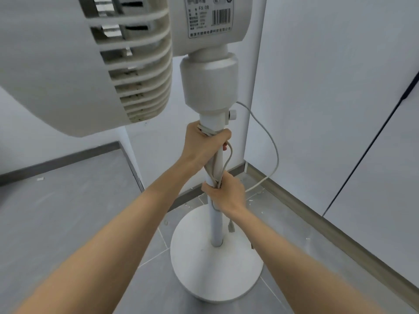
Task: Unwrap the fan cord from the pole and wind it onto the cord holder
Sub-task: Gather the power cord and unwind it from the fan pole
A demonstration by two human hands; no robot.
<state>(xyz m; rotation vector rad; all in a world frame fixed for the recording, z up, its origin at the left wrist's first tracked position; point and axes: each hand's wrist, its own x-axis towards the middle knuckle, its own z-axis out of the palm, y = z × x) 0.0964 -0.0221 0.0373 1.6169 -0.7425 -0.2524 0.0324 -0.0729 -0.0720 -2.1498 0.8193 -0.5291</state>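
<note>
A white pedestal fan stands in front of me, with its pole [215,225] rising from a round base [204,275]. The grey cord [273,152] leaves the motor neck, loops out to the right and comes back to the pole. Several cord strands run along the pole between my hands. My left hand [203,143] grips the pole top just under the neck, closed over the cord strands there. My right hand [224,193] grips lower down, closed on the cord bundle against the pole. The plug [230,227] dangles below my right hand. The cord holder is hidden by my hands.
The fan head [68,64] with its slatted grille hangs over the upper left. White walls form a corner close behind the fan, with a grey skirting [306,214] along the right wall. Grey floor tiles [68,211] spread to the left and front.
</note>
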